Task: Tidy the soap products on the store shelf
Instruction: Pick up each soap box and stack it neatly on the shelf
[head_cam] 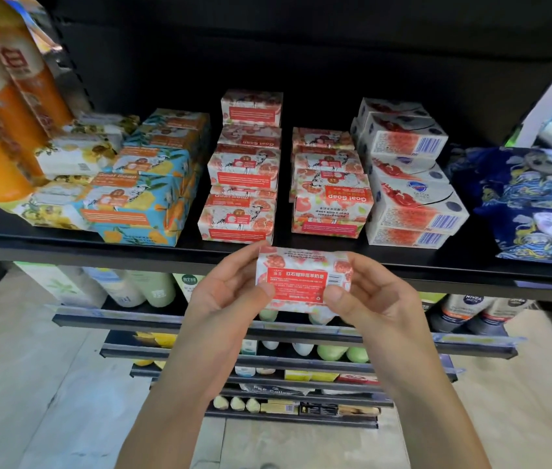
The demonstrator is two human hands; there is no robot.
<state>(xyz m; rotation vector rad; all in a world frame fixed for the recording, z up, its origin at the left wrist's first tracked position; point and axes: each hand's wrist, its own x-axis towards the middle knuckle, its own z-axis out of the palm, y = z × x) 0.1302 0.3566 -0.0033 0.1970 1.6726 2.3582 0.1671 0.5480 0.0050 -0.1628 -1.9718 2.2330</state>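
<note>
While they face each other, left hand [230, 294] and right hand [371, 297] pinch soap bar [301, 282].

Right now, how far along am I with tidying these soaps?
Done: most bars sit stacked, like the blue-wrapped stack and the left pomegranate stack. In hand: your left hand and right hand pinch one pomegranate bar in front of the shelf edge. Left: shelving it; the right pomegranate stack has its front bar's label upside down, and the white boxes sit askew.

One left hand [227, 292], one right hand [372, 299] — one held soap bar [301, 282]
</note>
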